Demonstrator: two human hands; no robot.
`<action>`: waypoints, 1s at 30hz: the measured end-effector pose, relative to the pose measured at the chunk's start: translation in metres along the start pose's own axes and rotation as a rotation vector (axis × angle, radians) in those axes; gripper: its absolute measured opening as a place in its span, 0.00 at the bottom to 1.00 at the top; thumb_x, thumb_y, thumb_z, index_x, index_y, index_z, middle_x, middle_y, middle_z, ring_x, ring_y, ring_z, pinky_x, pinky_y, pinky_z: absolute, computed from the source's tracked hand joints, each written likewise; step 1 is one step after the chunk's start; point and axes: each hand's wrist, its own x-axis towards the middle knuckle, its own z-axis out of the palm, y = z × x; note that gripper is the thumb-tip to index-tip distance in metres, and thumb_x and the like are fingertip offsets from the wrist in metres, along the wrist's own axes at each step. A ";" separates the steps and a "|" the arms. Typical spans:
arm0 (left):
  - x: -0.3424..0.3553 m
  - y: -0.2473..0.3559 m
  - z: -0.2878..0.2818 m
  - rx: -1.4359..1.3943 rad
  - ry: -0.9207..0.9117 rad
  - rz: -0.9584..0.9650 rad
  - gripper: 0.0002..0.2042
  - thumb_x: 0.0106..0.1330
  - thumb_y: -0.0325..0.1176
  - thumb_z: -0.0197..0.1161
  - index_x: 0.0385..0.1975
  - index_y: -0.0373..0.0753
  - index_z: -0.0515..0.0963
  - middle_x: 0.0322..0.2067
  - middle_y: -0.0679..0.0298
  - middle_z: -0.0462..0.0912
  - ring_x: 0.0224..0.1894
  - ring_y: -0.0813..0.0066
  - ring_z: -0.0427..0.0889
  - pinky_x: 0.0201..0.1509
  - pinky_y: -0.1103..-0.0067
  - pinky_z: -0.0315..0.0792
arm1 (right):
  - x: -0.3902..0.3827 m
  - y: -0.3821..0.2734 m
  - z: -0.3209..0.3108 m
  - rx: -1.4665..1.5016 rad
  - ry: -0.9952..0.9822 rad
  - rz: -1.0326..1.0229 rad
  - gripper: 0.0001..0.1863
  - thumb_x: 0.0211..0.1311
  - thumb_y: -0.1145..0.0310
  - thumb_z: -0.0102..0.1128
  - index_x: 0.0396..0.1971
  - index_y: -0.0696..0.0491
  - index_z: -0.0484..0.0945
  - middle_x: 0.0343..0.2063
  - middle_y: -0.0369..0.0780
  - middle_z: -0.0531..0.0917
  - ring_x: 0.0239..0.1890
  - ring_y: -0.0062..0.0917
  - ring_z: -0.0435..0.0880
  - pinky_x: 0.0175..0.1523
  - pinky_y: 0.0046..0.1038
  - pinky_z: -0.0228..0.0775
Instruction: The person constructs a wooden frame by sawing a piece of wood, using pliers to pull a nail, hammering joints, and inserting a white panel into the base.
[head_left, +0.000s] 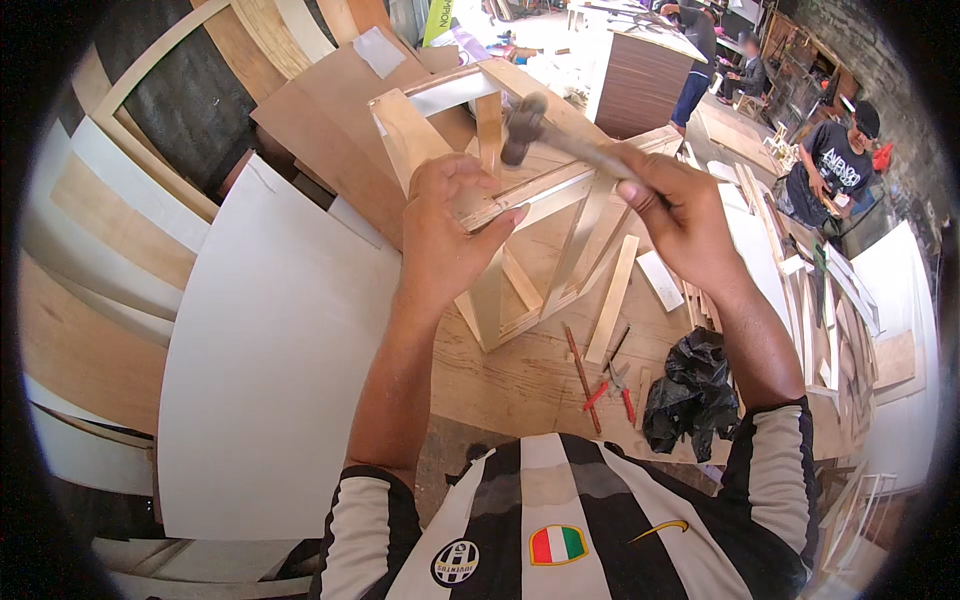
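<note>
My right hand (680,215) grips the handle of a hammer (525,130), whose head, slightly blurred, hangs above the top rail of an open wooden frame (540,190). My left hand (445,230) holds that rail near its left end, with the thumb along the near side and fingers curled over it. The frame, built of light wood strips, stands on a plywood work surface (500,390). Just right of it lie a loose strip (612,300) and a short white-faced piece (660,280). Nearer me are red-handled pliers (620,400) and a thin reddish rod (582,375).
A crumpled black plastic bag (690,390) lies at right beside stacked strips (810,320). A large white panel (270,360) and leaning boards (110,300) fill the left. Behind are a dark wood cabinet (640,80), a seated co-worker (830,165) at right and two other people (690,70).
</note>
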 end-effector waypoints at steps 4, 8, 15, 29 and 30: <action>-0.002 0.000 0.000 0.030 -0.006 -0.034 0.31 0.52 0.25 0.82 0.54 0.34 0.71 0.47 0.57 0.81 0.50 0.69 0.85 0.57 0.71 0.77 | 0.001 0.000 -0.001 -0.248 -0.085 -0.176 0.16 0.70 0.66 0.63 0.56 0.49 0.85 0.37 0.45 0.88 0.37 0.42 0.88 0.43 0.39 0.78; -0.002 0.000 0.001 -0.001 0.016 -0.031 0.32 0.52 0.30 0.83 0.54 0.36 0.71 0.42 0.56 0.87 0.50 0.62 0.86 0.57 0.68 0.74 | 0.001 -0.003 -0.001 -0.177 -0.044 -0.152 0.17 0.69 0.71 0.65 0.56 0.56 0.84 0.32 0.47 0.86 0.32 0.37 0.84 0.40 0.35 0.75; -0.001 0.001 0.000 0.031 0.026 -0.013 0.32 0.52 0.30 0.82 0.54 0.35 0.70 0.42 0.56 0.86 0.49 0.63 0.87 0.56 0.68 0.75 | 0.003 -0.010 -0.001 -0.289 -0.149 -0.095 0.16 0.69 0.70 0.65 0.54 0.58 0.84 0.34 0.49 0.87 0.36 0.39 0.87 0.42 0.36 0.76; 0.005 -0.003 -0.009 0.064 -0.035 0.166 0.18 0.52 0.28 0.81 0.42 0.37 0.82 0.41 0.58 0.86 0.51 0.59 0.81 0.57 0.68 0.74 | -0.052 0.091 0.029 0.384 0.295 0.099 0.13 0.79 0.66 0.55 0.54 0.58 0.78 0.27 0.33 0.79 0.25 0.20 0.76 0.31 0.24 0.69; 0.004 -0.004 -0.011 0.032 -0.061 0.161 0.16 0.53 0.28 0.80 0.41 0.37 0.83 0.41 0.58 0.87 0.53 0.58 0.81 0.58 0.67 0.73 | -0.070 0.116 0.039 0.536 0.365 0.242 0.12 0.81 0.65 0.53 0.52 0.57 0.77 0.25 0.30 0.74 0.22 0.15 0.71 0.27 0.20 0.64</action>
